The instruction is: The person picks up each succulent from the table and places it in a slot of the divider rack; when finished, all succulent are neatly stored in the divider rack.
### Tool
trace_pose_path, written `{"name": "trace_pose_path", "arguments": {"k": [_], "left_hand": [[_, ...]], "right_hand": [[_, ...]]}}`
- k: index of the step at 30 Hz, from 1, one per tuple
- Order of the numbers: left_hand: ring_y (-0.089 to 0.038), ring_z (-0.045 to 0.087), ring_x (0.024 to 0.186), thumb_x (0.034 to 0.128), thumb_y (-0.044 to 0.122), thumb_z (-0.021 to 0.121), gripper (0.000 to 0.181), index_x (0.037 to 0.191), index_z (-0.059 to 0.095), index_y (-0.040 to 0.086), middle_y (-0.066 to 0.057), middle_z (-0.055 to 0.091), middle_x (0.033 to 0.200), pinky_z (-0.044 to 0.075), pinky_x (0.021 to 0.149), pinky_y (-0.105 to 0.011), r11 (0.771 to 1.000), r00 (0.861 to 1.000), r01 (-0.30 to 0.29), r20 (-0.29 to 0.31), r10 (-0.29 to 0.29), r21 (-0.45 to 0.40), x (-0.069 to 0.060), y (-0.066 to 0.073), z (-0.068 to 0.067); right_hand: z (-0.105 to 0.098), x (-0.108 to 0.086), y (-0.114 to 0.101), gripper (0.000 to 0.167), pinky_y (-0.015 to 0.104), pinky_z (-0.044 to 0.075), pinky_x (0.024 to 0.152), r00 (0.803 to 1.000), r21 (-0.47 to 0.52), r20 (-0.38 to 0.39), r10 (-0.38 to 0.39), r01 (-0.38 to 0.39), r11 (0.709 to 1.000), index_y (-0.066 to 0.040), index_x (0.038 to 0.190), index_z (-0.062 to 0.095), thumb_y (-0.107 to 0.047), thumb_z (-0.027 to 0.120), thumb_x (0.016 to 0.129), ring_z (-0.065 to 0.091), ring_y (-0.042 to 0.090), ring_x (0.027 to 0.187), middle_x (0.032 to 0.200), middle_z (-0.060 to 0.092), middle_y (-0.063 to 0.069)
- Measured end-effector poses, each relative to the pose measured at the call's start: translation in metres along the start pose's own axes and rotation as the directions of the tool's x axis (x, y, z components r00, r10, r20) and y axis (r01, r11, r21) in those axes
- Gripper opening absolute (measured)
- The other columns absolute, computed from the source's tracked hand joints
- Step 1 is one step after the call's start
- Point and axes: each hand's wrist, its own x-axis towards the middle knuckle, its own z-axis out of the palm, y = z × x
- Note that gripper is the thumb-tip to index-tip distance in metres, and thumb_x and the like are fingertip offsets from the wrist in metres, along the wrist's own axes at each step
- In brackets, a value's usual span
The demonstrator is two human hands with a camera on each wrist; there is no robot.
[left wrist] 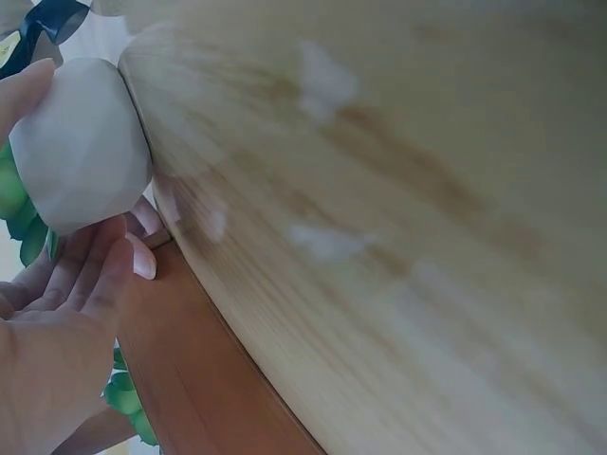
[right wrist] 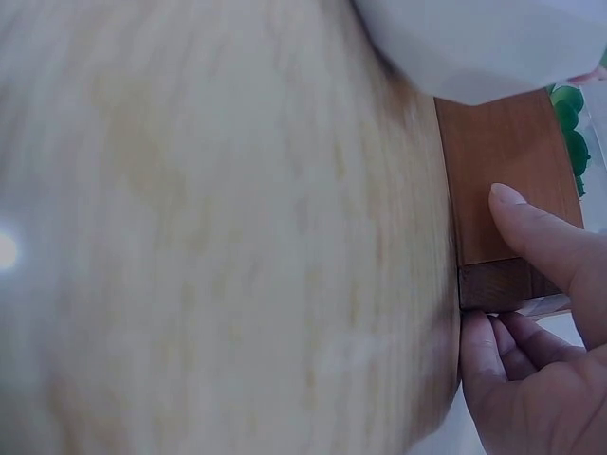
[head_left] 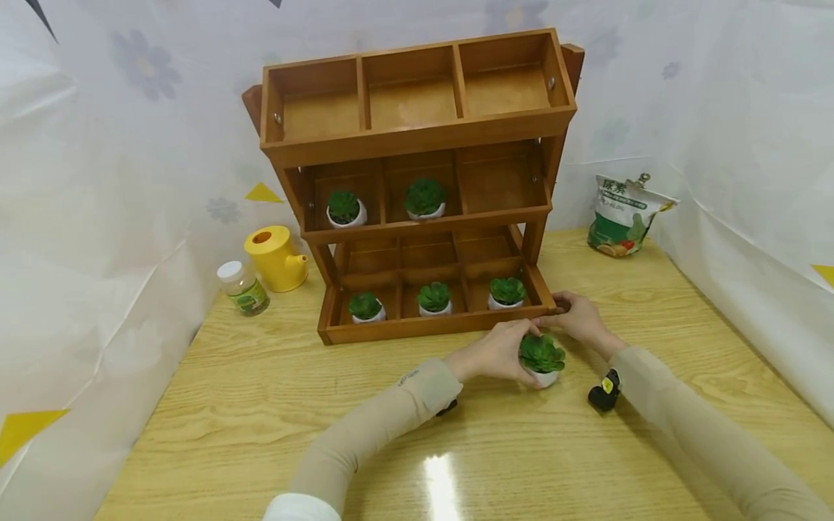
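Note:
My left hand [head_left: 503,352] holds a potted succulent [head_left: 542,354] just in front of the shelf's right end. In the left wrist view its white faceted pot [left wrist: 83,142] sits between thumb and fingers, low over the table or on it; which, I cannot tell. My right hand [head_left: 580,318] grips the front right corner of the wooden plant shelf [head_left: 423,327]. The right wrist view shows the thumb [right wrist: 541,227] on the front board and the fingers round its end. Three succulents, the rightmost one [head_left: 507,291] nearest my hands, stand in the bottom tier's compartments.
Two more succulents, one at the left [head_left: 345,208] and one in the middle [head_left: 426,198], stand in the second tier. A yellow watering can [head_left: 279,260] and a white-lidded jar [head_left: 245,289] are left of the shelf. A clipped bag [head_left: 624,221] stands at the back right.

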Motion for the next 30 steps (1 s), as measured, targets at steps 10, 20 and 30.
{"name": "trace_pose_path", "arguments": {"k": [10, 20, 30], "left_hand": [[-0.018, 0.050, 0.124, 0.0705, 0.044, 0.083, 0.078, 0.132, 0.047, 0.012, -0.002, 0.054, 0.134, 0.043, 0.102, -0.024, 1.000, 1.000, -0.002, 0.013, 0.002, 0.023, 0.0063, -0.0002, 0.0008], [-0.018, 0.051, 0.124, 0.0682, 0.045, 0.085, 0.076, 0.128, 0.053, 0.011, -0.003, 0.056, 0.132, 0.042, 0.102, -0.023, 0.999, 0.999, 0.030, 0.025, -0.030, 0.017, 0.0095, -0.0020, 0.0011], [-0.020, 0.048, 0.126, 0.0711, 0.042, 0.083, 0.075, 0.131, 0.053, 0.010, -0.004, 0.055, 0.134, 0.040, 0.105, -0.027, 1.000, 0.999, 0.028, 0.030, -0.028, 0.012, 0.0071, -0.0005, 0.0000]], "right_hand": [[-0.0007, 0.0000, 0.0002, 0.069, 0.050, 0.048, 0.092, 1.000, 0.001, 0.006, 0.008, -0.008, 1.000, 0.009, 0.134, 0.046, -0.030, 0.075, 0.084, 0.054, 0.043, 0.116, 0.131, 0.053, 0.031], [0.0000, -0.0006, -0.0008, 0.077, 0.049, 0.048, 0.092, 1.000, 0.030, 0.020, 0.017, -0.018, 0.999, 0.008, 0.137, 0.044, -0.036, 0.075, 0.083, 0.054, 0.042, 0.116, 0.131, 0.052, 0.030], [0.0007, -0.0003, 0.0010, 0.075, 0.046, 0.050, 0.089, 1.000, 0.032, 0.014, 0.004, -0.005, 0.999, 0.009, 0.136, 0.044, -0.034, 0.075, 0.083, 0.056, 0.041, 0.113, 0.129, 0.054, 0.031]]}}
